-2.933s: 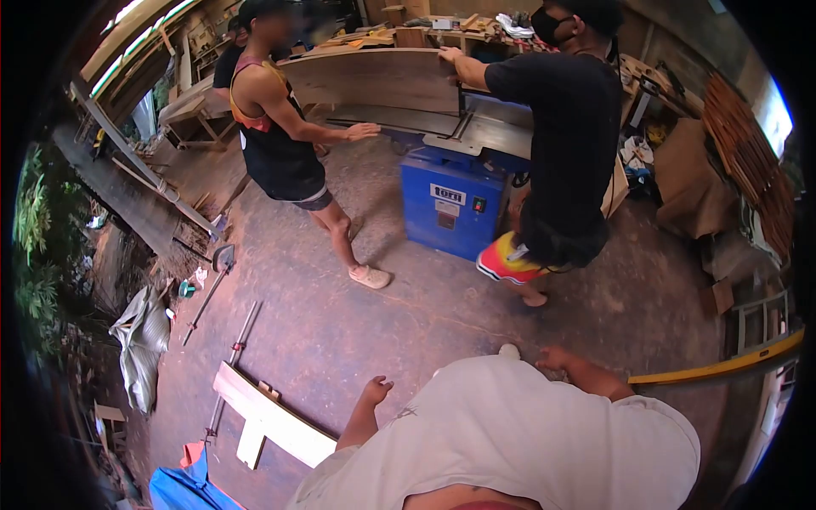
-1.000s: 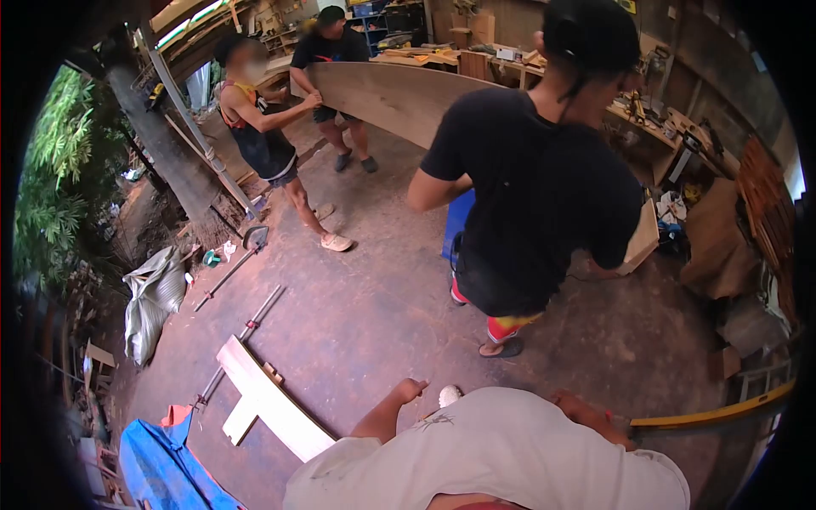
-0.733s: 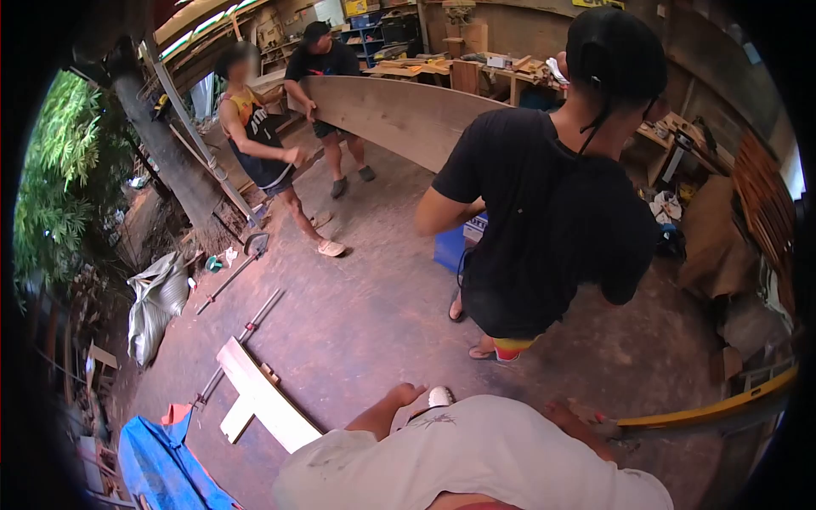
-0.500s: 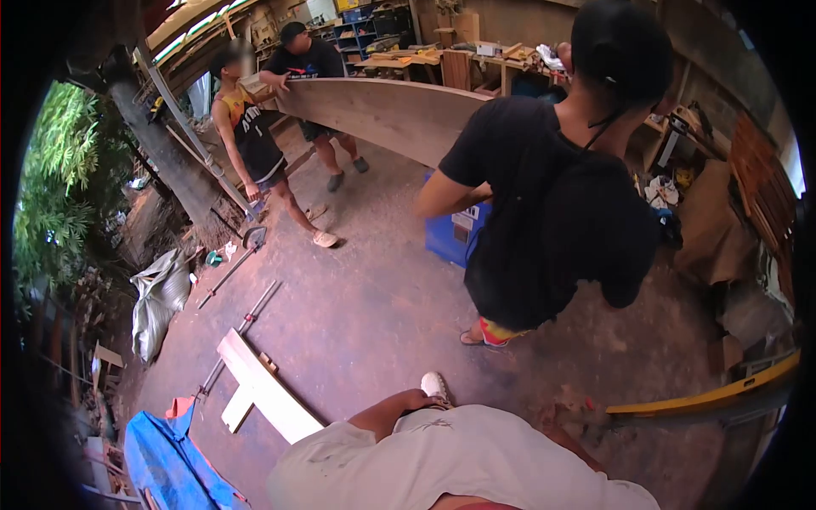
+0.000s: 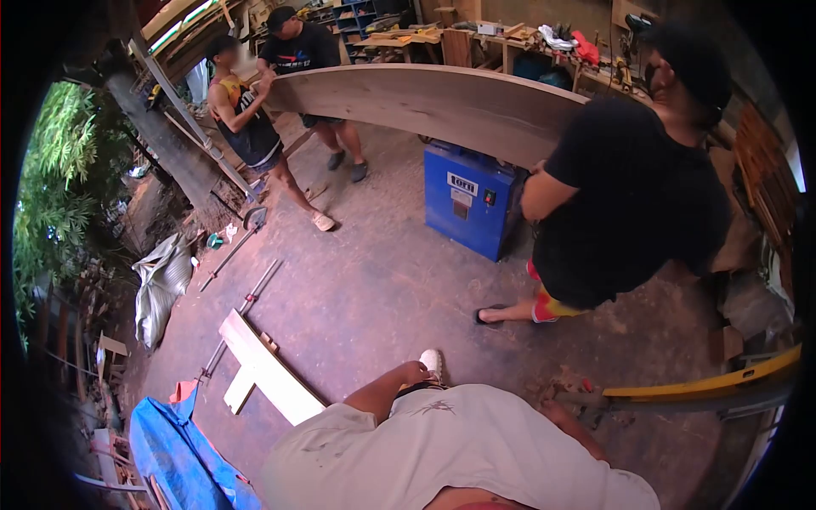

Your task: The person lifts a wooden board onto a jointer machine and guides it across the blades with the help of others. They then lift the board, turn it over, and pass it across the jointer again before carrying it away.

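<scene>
My left hand (image 5: pixel 413 373) hangs low by my waist, just beside my white shoe (image 5: pixel 432 364); its fingers are too small to read. On the other side my right hand (image 5: pixel 554 411) is dim and partly hidden by my shirt. Neither hand touches the long wide wooden board (image 5: pixel 408 106) ahead. That board stands on edge above a blue machine cabinet (image 5: pixel 463 204). Two people grip its far left end, and a person in a black T-shirt (image 5: pixel 637 204) is at its right end.
On the floor at left lie pale joined wood pieces (image 5: pixel 268 370) and bar clamps (image 5: pixel 251 297). A blue tarp (image 5: pixel 183 450) and a white sack (image 5: pixel 161 289) lie farther left. A yellow level (image 5: pixel 705 380) is at right, a cluttered workbench (image 5: pixel 510 47) behind.
The person in the black T-shirt has shifted right, uncovering the blue machine and more of the board. The person in the tank top has raised a lowered hand to the board. My hands stay low.
</scene>
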A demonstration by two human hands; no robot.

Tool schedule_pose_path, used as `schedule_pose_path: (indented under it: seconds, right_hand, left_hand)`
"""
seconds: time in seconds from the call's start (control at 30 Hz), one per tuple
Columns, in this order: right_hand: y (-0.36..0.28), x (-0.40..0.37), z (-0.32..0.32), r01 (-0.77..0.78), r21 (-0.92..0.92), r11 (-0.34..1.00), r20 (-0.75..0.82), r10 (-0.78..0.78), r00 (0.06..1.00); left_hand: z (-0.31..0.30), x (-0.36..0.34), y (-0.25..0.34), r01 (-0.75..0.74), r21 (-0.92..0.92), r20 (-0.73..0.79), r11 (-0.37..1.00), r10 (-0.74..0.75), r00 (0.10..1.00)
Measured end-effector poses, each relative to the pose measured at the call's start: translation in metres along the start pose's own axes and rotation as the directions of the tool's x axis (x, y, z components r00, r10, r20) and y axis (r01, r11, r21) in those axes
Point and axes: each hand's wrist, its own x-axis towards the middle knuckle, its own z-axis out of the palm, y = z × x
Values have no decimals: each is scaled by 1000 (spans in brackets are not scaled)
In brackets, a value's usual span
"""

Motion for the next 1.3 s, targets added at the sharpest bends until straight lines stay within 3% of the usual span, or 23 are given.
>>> schedule_pose_path:
  seconds: [0.03, 0.07, 0.37, 0.4, 0.47, 0.5, 0.57, 0.6, 0.67, 0.87, 0.93, 1.0, 1.07, 1.13, 1.2, 1.3]
  right_hand:
    - [-7, 11, -7, -193, 310, 931, -45, 217, 975]
    - [-14, 20, -14, -332, 593, 734, -22, 427, 904]
    - [-90, 68, -115, -443, 562, 698, 109, 468, 877]
    - [-86, 80, -111, -445, 564, 696, 104, 475, 874]
    - [-80, 102, -104, -360, 440, 822, -77, 434, 897]
    - [-89, 86, -131, -363, 443, 819, -81, 440, 894]
    - [-191, 106, -218, -410, 511, 755, 56, 447, 893]
    - [-190, 121, -220, -415, 513, 752, 56, 453, 890]
    - [-183, 154, -221, -229, 516, 826, -153, 352, 923]
    - [-257, 166, -365, 20, 560, 828, -420, 264, 868]
    - [-264, 165, -409, 136, 569, 811, -537, 242, 808]
    - [-262, 162, -451, 228, 438, 870, -694, 166, 701]
    - [-269, 151, -499, 224, 329, 918, -800, 145, 582]
    - [-262, 140, -544, 130, 1, 992, -932, -46, 360]
    - [-257, 124, -588, 108, -93, 990, -973, -113, 199]
    - [-230, 104, -638, 120, -147, 982, -979, -162, 123]
  left_hand:
    - [0, 2, -4, -6, 0, -1, 1000, 6, 1000]
    - [-1, 1, -3, -2, -7, 10, 1000, 2, 1000]
    - [-74, 31, -60, 7, -88, -3, 996, -7, 1000]
    - [-87, 35, -70, 0, -92, -36, 996, -3, 999]
    - [-112, 44, -92, 8, -152, -122, 988, -27, 992]
    - [-126, 50, -101, 2, -148, -120, 989, -20, 993]
    - [-154, 60, -116, -13, -256, -231, 967, -48, 972]
    - [-165, 65, -121, -46, -272, -304, 961, -40, 952]
    - [-186, 87, -134, -71, -318, -341, 945, -44, 939]
    - [-227, 129, -105, -167, -557, -328, 814, -30, 944]
    - [-232, 130, -73, -201, -592, -314, 781, 6, 949]
    - [-234, 128, -40, -189, -654, -298, 732, -20, 954]
    - [-231, 132, -11, -173, -677, -256, 716, -8, 967]
    - [-231, 135, 12, -151, -699, -222, 699, -11, 975]
    - [-232, 139, 37, -132, -690, -165, 712, 22, 986]
    - [-226, 156, 55, -194, -661, -220, 725, 61, 974]
